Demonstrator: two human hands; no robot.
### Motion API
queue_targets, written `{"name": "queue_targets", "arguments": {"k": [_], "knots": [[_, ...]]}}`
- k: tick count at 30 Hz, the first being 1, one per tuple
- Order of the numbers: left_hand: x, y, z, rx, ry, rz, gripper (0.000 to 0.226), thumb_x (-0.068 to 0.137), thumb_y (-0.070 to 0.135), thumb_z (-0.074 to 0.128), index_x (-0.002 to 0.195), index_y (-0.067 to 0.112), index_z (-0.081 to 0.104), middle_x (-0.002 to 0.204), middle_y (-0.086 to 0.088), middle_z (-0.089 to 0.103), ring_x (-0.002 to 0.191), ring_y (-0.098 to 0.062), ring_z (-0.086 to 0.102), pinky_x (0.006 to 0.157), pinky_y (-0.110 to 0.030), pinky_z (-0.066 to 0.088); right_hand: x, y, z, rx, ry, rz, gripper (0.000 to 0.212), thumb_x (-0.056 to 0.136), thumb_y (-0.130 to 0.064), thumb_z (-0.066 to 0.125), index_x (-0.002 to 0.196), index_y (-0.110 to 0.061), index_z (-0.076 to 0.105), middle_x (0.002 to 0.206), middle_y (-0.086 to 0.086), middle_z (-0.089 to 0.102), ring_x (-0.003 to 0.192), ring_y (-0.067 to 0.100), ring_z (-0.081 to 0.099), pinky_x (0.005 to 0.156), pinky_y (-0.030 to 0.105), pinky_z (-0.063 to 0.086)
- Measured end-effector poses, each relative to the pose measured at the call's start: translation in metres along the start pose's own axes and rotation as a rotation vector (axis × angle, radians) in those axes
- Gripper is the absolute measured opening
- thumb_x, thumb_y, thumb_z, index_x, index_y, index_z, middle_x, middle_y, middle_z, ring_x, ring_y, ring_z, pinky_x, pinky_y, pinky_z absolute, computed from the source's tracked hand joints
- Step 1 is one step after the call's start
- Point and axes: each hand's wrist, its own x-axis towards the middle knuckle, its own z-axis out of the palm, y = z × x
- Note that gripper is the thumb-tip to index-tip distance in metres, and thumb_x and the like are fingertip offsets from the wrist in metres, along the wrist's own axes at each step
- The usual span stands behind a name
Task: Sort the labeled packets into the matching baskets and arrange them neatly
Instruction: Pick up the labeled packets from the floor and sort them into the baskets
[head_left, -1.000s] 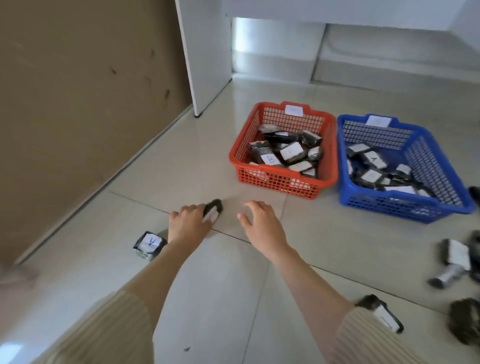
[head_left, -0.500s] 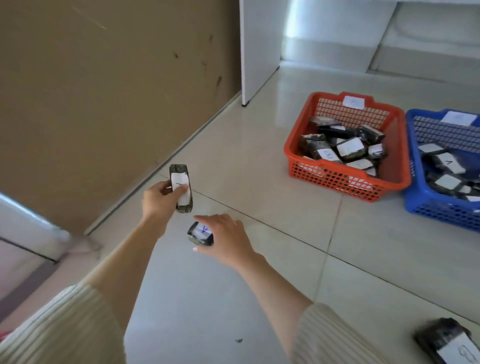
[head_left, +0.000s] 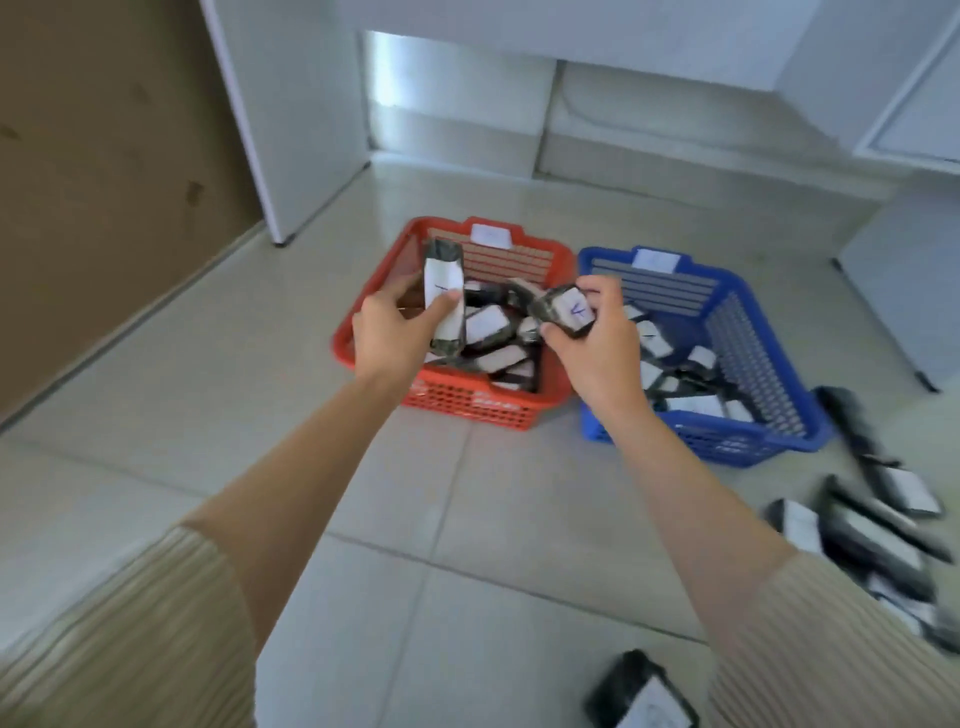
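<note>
A red basket (head_left: 470, 402) and a blue basket (head_left: 753, 436) stand side by side on the tiled floor, each with a white tag on its far rim and several dark packets with white labels inside. My left hand (head_left: 392, 330) holds a long dark packet (head_left: 444, 299) upright over the red basket's left side. My right hand (head_left: 597, 343) grips a second packet (head_left: 563, 312), its label marked in blue ink, above the gap between the two baskets.
Several loose labeled packets (head_left: 872, 525) lie in a heap on the floor at the right, and one more packet (head_left: 641, 693) sits near the bottom edge. A brown wall runs along the left; white cabinets stand behind the baskets.
Both hands have lifted from the floor at the left and swung over to the baskets. My right hand has picked up the blue-marked packet; my left still holds the long one.
</note>
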Motion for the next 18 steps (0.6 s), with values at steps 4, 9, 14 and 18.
{"name": "queue_targets", "arguments": {"k": [4,9,14,18], "knots": [[-0.008,0.006,0.107,0.061,-0.137,0.011,0.031,0.081,0.031,0.072,0.108,0.016,0.069,0.085,0.004,0.069,0.082,-0.013,0.067,0.083,-0.032,0.054,0.035,0.089,-0.066,-0.196,0.069,0.261,0.048,0.079,-0.015,0.071,0.117,-0.005,0.043,0.114,0.010,0.056,0.096,0.025,0.055,0.073,0.029,0.037],[-0.018,0.010,0.206,0.195,-0.279,0.002,0.042,0.084,0.035,0.068,0.118,0.011,0.064,0.104,-0.003,0.070,0.092,-0.018,0.066,0.086,-0.036,0.053,0.064,0.175,-0.104,-0.387,-0.122,0.486,0.055,0.079,-0.021,0.074,0.120,0.000,0.046,0.123,0.019,0.053,0.109,0.035,0.054,0.090,0.040,0.044],[-0.019,0.006,0.242,0.421,-0.323,0.005,0.044,0.089,0.038,0.061,0.122,0.009,0.060,0.112,-0.009,0.067,0.102,-0.026,0.062,0.087,-0.040,0.051,0.048,0.183,-0.110,-0.346,-0.084,0.409,0.031,0.082,-0.032,0.066,0.100,-0.008,0.059,0.109,0.012,0.059,0.105,0.029,0.052,0.095,0.042,0.042],[-0.016,0.007,0.249,0.507,-0.361,0.032,0.054,0.095,0.030,0.054,0.142,0.009,0.038,0.133,-0.013,0.054,0.120,-0.029,0.052,0.094,-0.035,0.043,0.038,0.166,-0.111,-0.408,-0.066,0.295,0.033,0.088,-0.038,0.057,0.109,-0.012,0.058,0.121,0.009,0.054,0.116,0.026,0.042,0.096,0.039,0.040]]}}
